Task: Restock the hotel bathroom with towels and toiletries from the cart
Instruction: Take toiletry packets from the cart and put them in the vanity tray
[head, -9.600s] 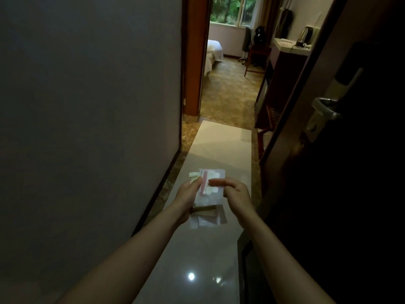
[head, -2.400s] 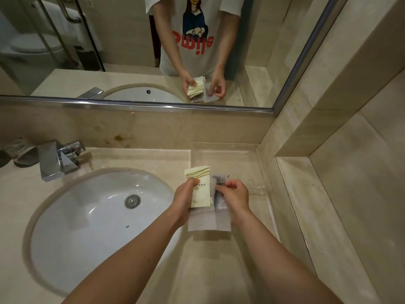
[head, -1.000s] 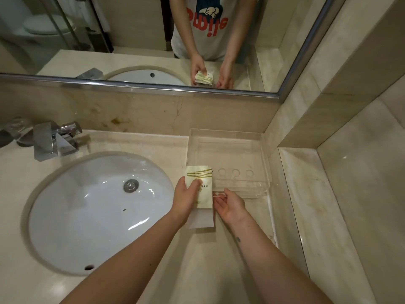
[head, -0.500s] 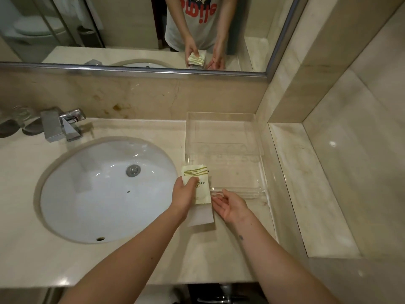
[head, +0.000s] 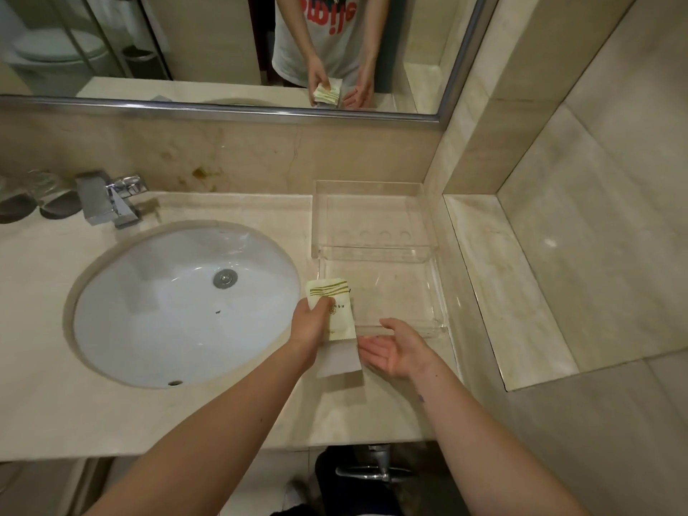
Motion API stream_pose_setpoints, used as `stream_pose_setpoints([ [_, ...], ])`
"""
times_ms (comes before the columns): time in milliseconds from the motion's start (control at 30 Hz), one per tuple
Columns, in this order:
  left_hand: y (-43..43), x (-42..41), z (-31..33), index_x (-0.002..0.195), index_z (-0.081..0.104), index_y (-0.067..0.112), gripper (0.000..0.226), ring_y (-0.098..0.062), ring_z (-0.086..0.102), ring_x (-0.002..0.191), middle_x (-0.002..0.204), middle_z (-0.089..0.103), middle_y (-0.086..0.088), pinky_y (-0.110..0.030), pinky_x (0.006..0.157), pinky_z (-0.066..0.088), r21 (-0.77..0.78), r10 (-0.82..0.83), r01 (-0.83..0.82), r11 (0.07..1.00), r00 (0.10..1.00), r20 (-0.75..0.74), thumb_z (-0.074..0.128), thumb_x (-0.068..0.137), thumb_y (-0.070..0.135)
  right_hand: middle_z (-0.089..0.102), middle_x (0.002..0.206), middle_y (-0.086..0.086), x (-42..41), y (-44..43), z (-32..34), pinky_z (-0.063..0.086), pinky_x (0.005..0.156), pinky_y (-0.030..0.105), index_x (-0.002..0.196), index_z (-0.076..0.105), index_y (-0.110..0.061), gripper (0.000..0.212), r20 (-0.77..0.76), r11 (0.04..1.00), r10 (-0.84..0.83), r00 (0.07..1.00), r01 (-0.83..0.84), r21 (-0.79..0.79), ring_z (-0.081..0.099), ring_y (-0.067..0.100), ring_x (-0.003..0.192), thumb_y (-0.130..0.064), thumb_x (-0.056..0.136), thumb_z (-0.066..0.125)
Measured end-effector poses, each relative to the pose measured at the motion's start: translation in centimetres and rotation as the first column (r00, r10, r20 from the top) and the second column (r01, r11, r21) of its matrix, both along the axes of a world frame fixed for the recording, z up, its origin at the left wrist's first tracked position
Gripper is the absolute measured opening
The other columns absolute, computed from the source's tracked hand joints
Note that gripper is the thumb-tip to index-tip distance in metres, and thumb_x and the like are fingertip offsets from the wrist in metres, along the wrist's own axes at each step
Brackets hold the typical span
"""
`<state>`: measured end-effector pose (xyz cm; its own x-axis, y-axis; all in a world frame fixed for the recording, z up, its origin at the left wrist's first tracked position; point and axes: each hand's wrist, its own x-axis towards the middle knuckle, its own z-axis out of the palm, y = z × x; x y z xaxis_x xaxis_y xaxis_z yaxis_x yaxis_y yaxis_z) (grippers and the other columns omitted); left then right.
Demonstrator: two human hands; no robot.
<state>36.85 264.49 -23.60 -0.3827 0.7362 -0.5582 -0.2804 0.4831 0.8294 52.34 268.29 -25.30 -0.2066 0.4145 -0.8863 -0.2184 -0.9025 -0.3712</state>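
Note:
My left hand (head: pixel 311 325) grips a small stack of toiletry packets (head: pixel 337 314); the top one is cream with green stripes, and a white packet (head: pixel 340 363) sticks out below. The stack hovers over the counter at the near left corner of a clear acrylic tray (head: pixel 435 292), which holds nothing visible. My right hand (head: pixel 394 348) is beside the stack, palm up with fingers straight, holding nothing, just in front of the tray's near rim.
A white oval sink (head: pixel 178 303) is set in the beige marble counter (head: pixel 93 415) on the left, with a chrome faucet (head: pixel 111 199) behind it. A mirror (head: pixel 223 50) runs along the back wall. A marble ledge (head: pixel 513 292) rises on the right.
I walked from the hallway to the bathroom vanity with the packets. In the last second my right hand let go of the stack and turned palm up; the view tilted back slightly.

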Motion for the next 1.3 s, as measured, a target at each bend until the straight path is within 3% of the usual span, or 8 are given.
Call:
stream_pose_setpoints([
  [200,0.2,-0.2,0.3,0.101,0.066,0.009,0.02,-0.021,0.064,0.073,0.088,0.069,-0.008,-0.028,0.063,0.051,-0.019,0.014,-0.013,1.0,0.997,0.072,0.049,0.092,0.015,0.073,0.093,0.019,0.4,0.2,2.8,0.062,0.072,0.041,0.112,0.061,0.003,0.044,0.253,0.875,0.445,0.859,-0.477,0.078,0.072,0.033,0.084,-0.036,0.1,0.046],
  [333,0.7,-0.4,1.5,0.093,0.065,0.014,0.017,-0.022,0.065,0.073,0.082,0.069,-0.006,-0.029,0.064,0.051,-0.042,0.011,-0.003,0.999,0.982,0.191,0.048,0.093,0.02,0.072,0.089,0.01,-1.3,0.5,4.0,0.056,0.085,0.045,0.098,0.065,-0.008,0.033,0.298,0.862,0.351,0.887,-0.431,0.266,0.07,0.029,0.084,-0.037,0.096,0.05],
  [500,1.8,-0.7,2.7,0.101,0.065,0.015,0.019,-0.023,0.067,0.082,0.091,0.072,-0.006,-0.037,0.08,0.053,-0.023,0.016,-0.009,1.0,0.958,0.287,0.049,0.094,0.022,0.073,0.111,0.012,-3.2,0.9,5.1,0.056,0.087,0.041,0.119,0.069,-0.012,0.037,-0.025,0.906,0.33,0.944,-0.309,0.291,0.069,0.03,0.103,-0.035,0.102,0.045],
  [600,2.3,-1.3,3.1,0.104,0.066,0.013,0.022,-0.024,0.067,0.086,0.096,0.073,-0.008,-0.04,0.087,0.052,-0.012,-0.005,0.01,1.0,0.933,0.361,0.048,0.095,0.024,0.073,0.111,0.014,-3.5,1.4,5.5,0.054,0.091,0.043,0.117,0.07,-0.009,0.032,-0.067,0.904,0.304,0.95,-0.265,0.335,0.069,0.031,0.099,-0.024,0.101,0.046],
  [867,4.3,-1.6,3.0,0.099,0.065,0.013,0.019,-0.025,0.067,0.081,0.089,0.071,-0.008,-0.039,0.077,0.055,-0.072,0.018,0.008,0.997,0.932,0.362,0.051,0.093,0.024,0.072,0.105,0.02,-3.2,4.4,4.6,0.055,0.062,0.033,0.113,0.064,-0.004,0.026,0.327,0.835,0.305,0.894,-0.416,0.36,0.069,0.031,0.084,-0.01,0.089,0.054],
  [967,5.4,-1.3,2.7,0.1,0.062,0.01,0.016,-0.027,0.066,0.078,0.088,0.068,-0.01,-0.036,0.062,0.055,-0.098,0.05,-0.021,0.995,0.952,0.302,0.05,0.093,0.02,0.065,0.1,0.013,-2.5,5.6,4.6,0.047,0.064,0.029,0.1,0.056,-0.011,0.015,0.561,0.747,0.288,0.777,-0.548,0.376,0.06,0.024,0.079,-0.014,0.085,0.056],
  [1200,8.0,-0.2,0.2,0.12,0.057,0.004,0.031,-0.037,0.065,0.104,0.11,0.068,-0.019,-0.05,0.096,0.049,-0.187,0.143,-0.087,0.978,0.941,0.308,0.058,0.092,0.015,0.061,0.087,-0.003,-0.5,8.8,4.4,0.042,0.065,0.031,0.095,0.052,-0.022,0.008,0.88,0.488,0.281,0.383,-0.846,0.212,0.057,0.02,0.076,-0.027,0.09,0.053],
  [1300,9.0,0.5,-0.6,0.12,0.053,0.004,0.027,-0.031,0.065,0.09,0.1,0.066,-0.015,-0.045,0.079,0.056,-0.223,0.232,-0.157,0.962,0.902,0.364,0.057,0.095,0.01,0.065,0.09,-0.003,-0.4,9.9,3.9,0.039,0.06,0.029,0.104,0.052,-0.025,0.012,0.974,0.378,0.156,0.162,-0.921,0.093,0.06,0.022,0.078,-0.025,0.092,0.05],
])
